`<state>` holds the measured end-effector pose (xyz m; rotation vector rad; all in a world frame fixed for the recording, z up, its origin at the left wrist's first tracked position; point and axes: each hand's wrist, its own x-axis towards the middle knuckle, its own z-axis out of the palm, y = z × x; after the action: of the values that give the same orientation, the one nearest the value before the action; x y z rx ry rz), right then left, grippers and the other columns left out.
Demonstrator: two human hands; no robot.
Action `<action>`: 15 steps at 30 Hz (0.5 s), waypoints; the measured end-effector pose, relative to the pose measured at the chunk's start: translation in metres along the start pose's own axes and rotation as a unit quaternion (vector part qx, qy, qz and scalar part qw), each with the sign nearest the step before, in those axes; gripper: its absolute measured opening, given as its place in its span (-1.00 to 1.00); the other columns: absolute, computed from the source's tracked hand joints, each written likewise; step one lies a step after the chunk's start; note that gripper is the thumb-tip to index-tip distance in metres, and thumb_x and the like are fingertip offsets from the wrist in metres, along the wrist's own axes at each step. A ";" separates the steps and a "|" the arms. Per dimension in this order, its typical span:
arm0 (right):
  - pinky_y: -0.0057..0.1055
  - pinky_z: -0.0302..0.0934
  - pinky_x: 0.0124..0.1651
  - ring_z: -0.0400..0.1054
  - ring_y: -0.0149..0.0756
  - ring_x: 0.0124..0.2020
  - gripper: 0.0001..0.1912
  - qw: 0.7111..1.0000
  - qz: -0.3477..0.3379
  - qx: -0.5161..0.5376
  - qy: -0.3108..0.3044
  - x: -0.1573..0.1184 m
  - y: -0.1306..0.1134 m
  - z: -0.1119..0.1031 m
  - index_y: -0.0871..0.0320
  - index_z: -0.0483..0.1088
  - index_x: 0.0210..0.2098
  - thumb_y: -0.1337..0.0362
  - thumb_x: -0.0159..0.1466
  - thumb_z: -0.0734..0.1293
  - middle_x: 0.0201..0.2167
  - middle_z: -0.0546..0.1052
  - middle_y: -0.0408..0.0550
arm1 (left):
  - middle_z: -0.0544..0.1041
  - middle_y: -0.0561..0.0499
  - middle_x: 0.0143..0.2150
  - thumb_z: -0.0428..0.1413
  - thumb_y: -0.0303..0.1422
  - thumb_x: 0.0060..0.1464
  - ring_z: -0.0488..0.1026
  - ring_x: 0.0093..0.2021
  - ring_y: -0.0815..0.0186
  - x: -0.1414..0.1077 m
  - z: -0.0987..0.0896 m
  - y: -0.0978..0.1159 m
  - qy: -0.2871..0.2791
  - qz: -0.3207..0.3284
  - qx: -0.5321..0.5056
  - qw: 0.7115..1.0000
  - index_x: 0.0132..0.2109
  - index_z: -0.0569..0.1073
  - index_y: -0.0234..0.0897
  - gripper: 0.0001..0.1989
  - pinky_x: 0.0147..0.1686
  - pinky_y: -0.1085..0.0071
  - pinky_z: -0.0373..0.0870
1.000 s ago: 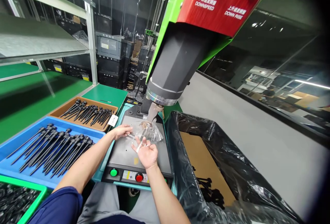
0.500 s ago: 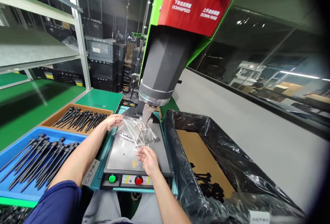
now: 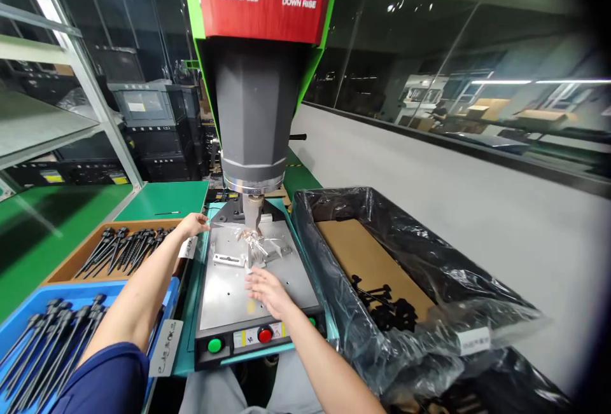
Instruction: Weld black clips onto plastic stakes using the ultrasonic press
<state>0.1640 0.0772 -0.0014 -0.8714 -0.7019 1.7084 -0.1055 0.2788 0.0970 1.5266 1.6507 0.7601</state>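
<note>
Nearest lay the green button (image 3: pixel 214 345) and red button (image 3: pixel 265 335). Beyond, the right hand (image 3: pixel 268 291) reached over the plate (image 3: pixel 219 303), its grip unclear. Clear film (image 3: pixel 255 242) lay bunched around the horn's (image 3: pixel 251 210) tip; whether the left hand (image 3: pixel 193 226), near its far edge, pinched it could not be told.

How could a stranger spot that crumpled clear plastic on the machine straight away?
Find the big dark-grey faceted machine head and follow it down to its narrow metal tip. Below lies a flat silver metal plate, with the person's right hand over it. By the tip, the crumpled clear plastic film is shiny, wrinkled and see-through, unlike the pale straight slotted bar to its left.
</note>
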 end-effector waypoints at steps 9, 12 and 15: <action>-0.41 0.32 -0.38 0.46 -0.24 -0.32 -0.54 0.969 0.004 0.242 0.050 0.015 -0.033 -0.013 0.26 0.41 -0.07 -0.01 0.28 0.30 -0.24 0.56 0.11 | 0.53 -0.26 0.04 0.16 -0.30 0.03 0.44 0.09 0.01 -0.050 0.039 0.024 0.153 0.102 0.110 0.977 -0.06 0.51 -0.35 -0.67 0.11 0.16 0.30; -0.35 0.35 -0.40 0.47 -0.16 -0.26 -0.33 0.955 0.030 0.294 0.039 0.018 -0.046 -0.015 0.29 0.38 -0.03 -0.23 0.29 0.18 -0.18 0.54 0.19 | 0.55 -0.17 0.00 0.08 -0.18 0.12 0.48 0.02 0.10 -0.089 0.070 0.036 0.157 0.142 0.093 0.973 -0.05 0.52 -0.29 -0.65 0.04 0.22 0.38; -0.38 0.36 -0.45 0.48 -0.19 -0.32 -0.40 0.952 0.057 0.293 0.068 0.030 -0.055 -0.014 0.26 0.37 -0.09 -0.19 0.31 0.19 -0.22 0.54 0.16 | 0.51 -0.19 0.05 0.05 -0.10 0.14 0.44 0.07 0.09 -0.133 0.108 0.044 0.200 0.219 0.043 0.954 0.02 0.47 -0.30 -0.56 0.07 0.16 0.38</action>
<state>0.1991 0.1221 0.0280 -0.6028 -0.0320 1.7969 0.0100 0.1454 0.0924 1.9301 1.6559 1.3219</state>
